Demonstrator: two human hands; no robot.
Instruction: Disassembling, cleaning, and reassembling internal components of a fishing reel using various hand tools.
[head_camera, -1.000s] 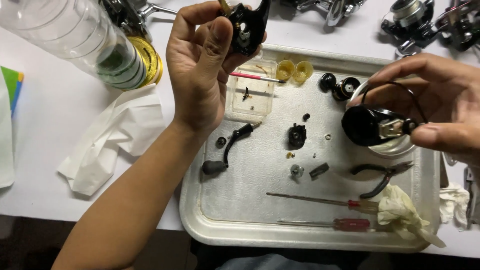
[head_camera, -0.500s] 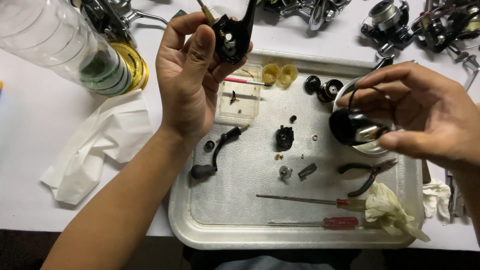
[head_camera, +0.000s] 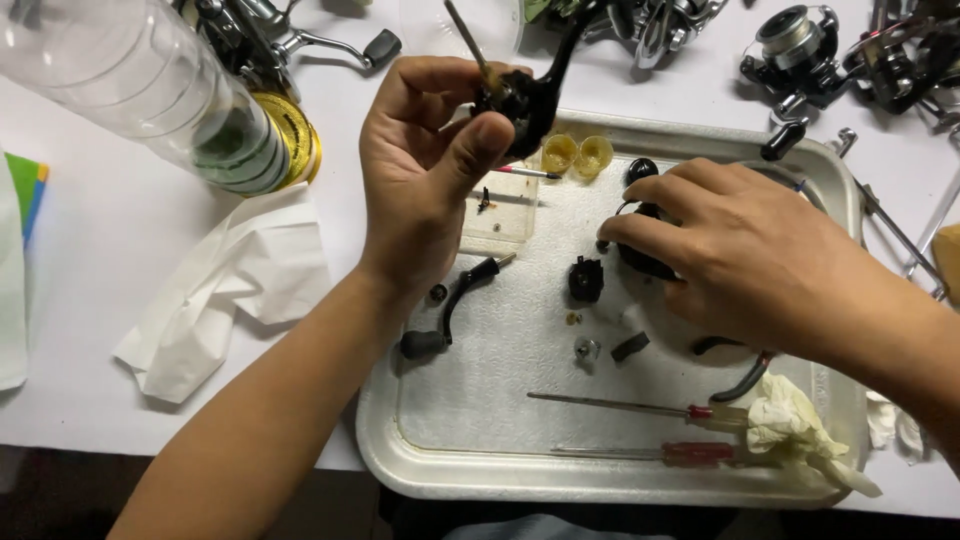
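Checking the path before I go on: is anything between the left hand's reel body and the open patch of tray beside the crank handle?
Nothing visible blocks it. The left hand holds the reel body above the tray's far edge. Below it lie a small clear box and the crank handle; the patch right of the handle is bare.

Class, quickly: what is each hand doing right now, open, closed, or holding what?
Left hand: closed, holding the black reel body up.
Right hand: closed on a black part over the tray.
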